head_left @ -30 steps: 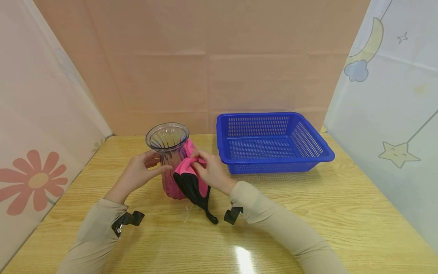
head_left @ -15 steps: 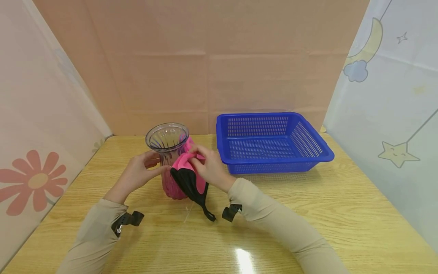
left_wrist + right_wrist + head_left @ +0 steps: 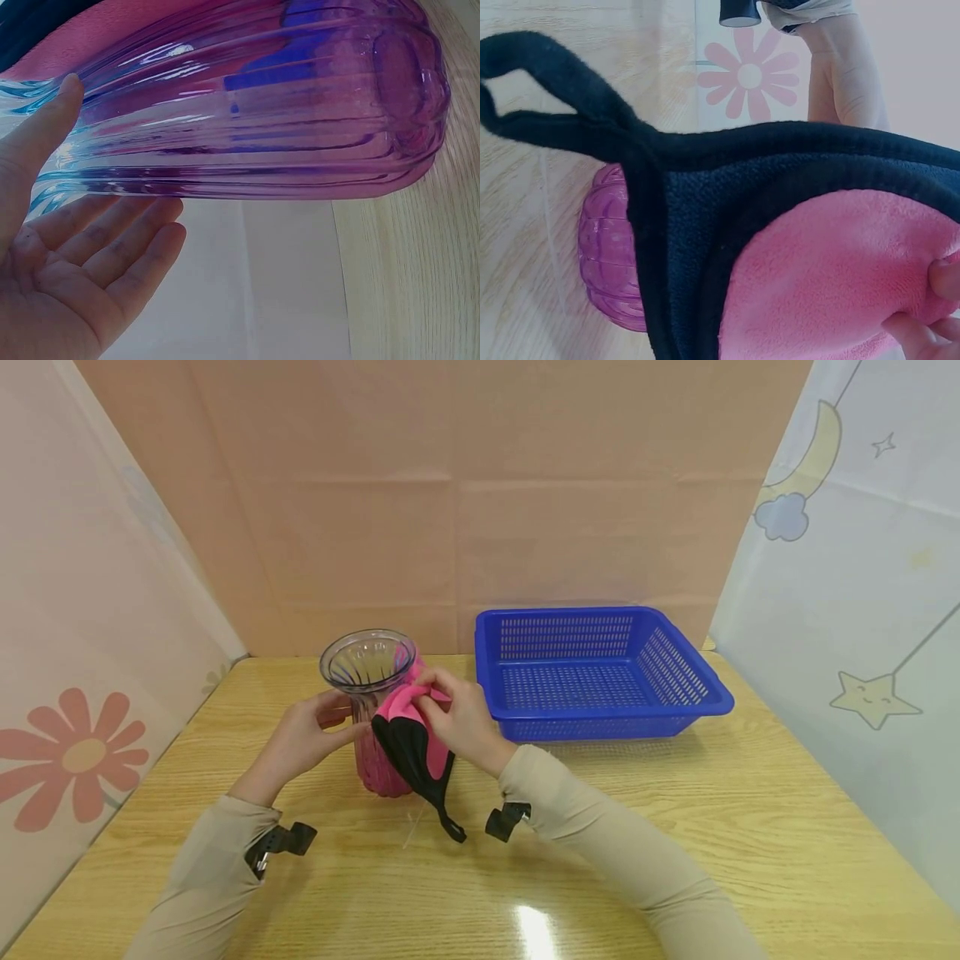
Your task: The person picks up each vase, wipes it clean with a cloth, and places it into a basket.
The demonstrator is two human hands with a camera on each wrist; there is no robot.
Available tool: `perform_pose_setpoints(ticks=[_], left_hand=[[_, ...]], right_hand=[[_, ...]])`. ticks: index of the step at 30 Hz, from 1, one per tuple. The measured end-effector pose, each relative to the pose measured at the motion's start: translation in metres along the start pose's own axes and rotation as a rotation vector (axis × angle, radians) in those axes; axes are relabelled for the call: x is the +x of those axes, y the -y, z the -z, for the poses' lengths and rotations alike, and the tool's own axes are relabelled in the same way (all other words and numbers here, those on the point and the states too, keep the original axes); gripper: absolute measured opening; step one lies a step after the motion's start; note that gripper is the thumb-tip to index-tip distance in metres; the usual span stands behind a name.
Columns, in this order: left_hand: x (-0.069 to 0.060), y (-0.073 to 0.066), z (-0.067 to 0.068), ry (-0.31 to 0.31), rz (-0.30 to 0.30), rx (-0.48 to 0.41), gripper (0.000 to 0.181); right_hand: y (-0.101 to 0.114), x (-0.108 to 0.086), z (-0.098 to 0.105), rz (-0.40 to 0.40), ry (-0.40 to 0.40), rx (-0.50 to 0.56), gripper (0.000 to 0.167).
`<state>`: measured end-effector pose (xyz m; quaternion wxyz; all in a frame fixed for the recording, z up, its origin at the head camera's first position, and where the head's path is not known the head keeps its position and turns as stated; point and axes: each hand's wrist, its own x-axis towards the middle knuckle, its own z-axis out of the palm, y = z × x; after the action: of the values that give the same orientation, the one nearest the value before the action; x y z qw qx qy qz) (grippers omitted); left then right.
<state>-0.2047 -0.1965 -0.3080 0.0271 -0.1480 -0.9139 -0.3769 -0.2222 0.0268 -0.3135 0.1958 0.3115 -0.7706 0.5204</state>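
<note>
A ribbed glass vase (image 3: 381, 768), clear-violet at its flared rim and pink toward its base, stands upright on the table. My left hand (image 3: 303, 735) holds its left side near the neck, thumb in front and fingers behind, as the left wrist view shows with the vase (image 3: 262, 112). With thumb and fingertips my right hand (image 3: 461, 722) pinches a pink and black cloth (image 3: 408, 747) against the vase's right side. Black edging and a hanging loop (image 3: 536, 120) show on the cloth in the right wrist view. Part of the vase is hidden behind it.
A blue plastic basket (image 3: 592, 727) with slotted walls stands at the back right of the wooden table (image 3: 405, 902). Near the vase's foot lies a thin clear strip (image 3: 412, 828). Fabric walls stand behind and on both sides.
My right hand has moved slightly up and left along the vase, taking the cloth with it; the loop end has swung left. The left hand and vase look still.
</note>
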Motion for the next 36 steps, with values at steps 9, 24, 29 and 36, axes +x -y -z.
perform_pose_setpoints(ticks=[9, 24, 29, 36], left_hand=[[0.0, 0.001, -0.001, 0.001, -0.005, 0.006, 0.06], [-0.001, -0.001, 0.0, 0.006, 0.008, -0.002, 0.063], [0.0, 0.002, -0.001, 0.01, 0.018, -0.005, 0.063], [0.001, 0.002, -0.002, 0.013, 0.01, -0.006, 0.063]], right_hand=[[0.004, 0.003, 0.005, -0.049, -0.038, 0.062, 0.009], [0.011, 0.009, 0.017, -0.017, -0.096, 0.154, 0.008], [0.014, 0.012, 0.021, 0.0, -0.114, 0.164, 0.009], [0.012, 0.012, 0.019, -0.014, -0.103, 0.175, 0.009]])
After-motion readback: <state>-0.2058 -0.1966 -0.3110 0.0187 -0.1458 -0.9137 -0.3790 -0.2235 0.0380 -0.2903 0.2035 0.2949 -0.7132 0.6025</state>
